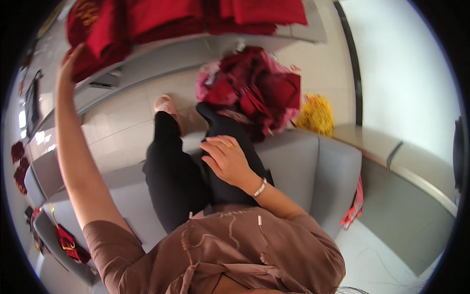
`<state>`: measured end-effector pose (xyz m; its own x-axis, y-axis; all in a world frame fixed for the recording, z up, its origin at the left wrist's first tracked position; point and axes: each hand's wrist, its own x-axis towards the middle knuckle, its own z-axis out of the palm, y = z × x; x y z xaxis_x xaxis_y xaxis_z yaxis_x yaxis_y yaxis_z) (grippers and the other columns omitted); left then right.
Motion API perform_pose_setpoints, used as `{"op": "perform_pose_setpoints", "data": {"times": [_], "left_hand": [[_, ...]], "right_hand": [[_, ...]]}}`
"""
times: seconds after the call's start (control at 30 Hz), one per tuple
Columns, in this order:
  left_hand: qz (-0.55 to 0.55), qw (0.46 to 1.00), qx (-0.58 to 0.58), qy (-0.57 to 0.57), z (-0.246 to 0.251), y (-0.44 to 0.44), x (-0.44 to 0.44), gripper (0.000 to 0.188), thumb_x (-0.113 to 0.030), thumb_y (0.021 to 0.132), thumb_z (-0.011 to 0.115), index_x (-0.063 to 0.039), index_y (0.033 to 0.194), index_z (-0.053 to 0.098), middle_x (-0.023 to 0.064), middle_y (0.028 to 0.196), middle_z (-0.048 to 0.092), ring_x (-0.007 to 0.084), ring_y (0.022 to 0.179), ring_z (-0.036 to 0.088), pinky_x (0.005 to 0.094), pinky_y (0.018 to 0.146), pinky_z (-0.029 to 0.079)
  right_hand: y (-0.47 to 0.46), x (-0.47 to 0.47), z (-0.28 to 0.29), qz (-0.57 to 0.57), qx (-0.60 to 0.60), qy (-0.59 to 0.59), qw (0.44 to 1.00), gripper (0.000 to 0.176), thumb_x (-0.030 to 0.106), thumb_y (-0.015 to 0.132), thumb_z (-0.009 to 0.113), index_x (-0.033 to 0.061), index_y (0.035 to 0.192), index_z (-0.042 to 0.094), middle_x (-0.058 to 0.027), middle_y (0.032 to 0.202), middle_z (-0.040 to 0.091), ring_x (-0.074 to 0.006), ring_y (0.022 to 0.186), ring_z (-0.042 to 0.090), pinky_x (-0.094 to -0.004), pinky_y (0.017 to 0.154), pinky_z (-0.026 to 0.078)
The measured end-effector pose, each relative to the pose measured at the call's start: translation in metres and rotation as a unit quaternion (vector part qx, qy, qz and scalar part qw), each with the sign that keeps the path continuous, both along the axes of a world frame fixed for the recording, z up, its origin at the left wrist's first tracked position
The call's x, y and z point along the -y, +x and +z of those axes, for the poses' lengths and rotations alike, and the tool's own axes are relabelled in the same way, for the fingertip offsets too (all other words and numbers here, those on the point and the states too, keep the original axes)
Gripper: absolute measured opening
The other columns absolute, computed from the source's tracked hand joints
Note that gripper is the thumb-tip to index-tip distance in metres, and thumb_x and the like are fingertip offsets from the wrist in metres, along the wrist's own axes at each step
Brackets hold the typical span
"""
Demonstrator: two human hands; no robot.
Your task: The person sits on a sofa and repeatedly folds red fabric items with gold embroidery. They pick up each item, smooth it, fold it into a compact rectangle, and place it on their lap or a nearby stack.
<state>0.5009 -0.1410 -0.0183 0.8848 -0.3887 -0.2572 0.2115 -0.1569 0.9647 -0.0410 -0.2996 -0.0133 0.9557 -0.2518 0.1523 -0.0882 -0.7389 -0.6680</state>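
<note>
My left hand [71, 60] reaches to the upper left and touches the edge of a folded red cloth [99, 33] bearing gold decoration. Blur and the cloth hide part of the fingers, so the grip is unclear. More red cloths [165, 18] lie alongside on a grey table. My right hand [227, 160], with a ring and a bracelet, rests palm down over my black-trousered thigh, holding nothing. Beyond that knee, a large heap of crumpled dark red and pink fabric [253, 88] sits in front of the sofa.
I sit on a grey sofa [290, 161]. The grey table's edge [165, 55] runs across ahead of me. A yellow tasselled bundle [317, 115] lies right of the fabric heap, near a side counter [400, 198]. A red item with a yellow cord [69, 242] is at the lower left.
</note>
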Motion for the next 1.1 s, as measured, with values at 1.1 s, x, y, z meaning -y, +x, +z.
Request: {"op": "perform_pose_setpoints", "data": {"times": [1.1], "left_hand": [[0.107, 0.992, -0.042, -0.049, -0.009, -0.424, -0.111, 0.024, -0.015, 0.104, 0.052, 0.0, 0.121, 0.062, 0.0117, 0.114, 0.069, 0.0182, 0.102, 0.066, 0.0294, 0.089, 0.051]], "right_hand": [[-0.032, 0.2, -0.101, -0.391, 0.012, -0.081, 0.917, 0.025, 0.024, 0.096, 0.058, 0.0022, 0.107, 0.065, -0.0233, 0.099, 0.069, -0.0435, 0.088, 0.066, -0.0476, 0.077, 0.054]]}}
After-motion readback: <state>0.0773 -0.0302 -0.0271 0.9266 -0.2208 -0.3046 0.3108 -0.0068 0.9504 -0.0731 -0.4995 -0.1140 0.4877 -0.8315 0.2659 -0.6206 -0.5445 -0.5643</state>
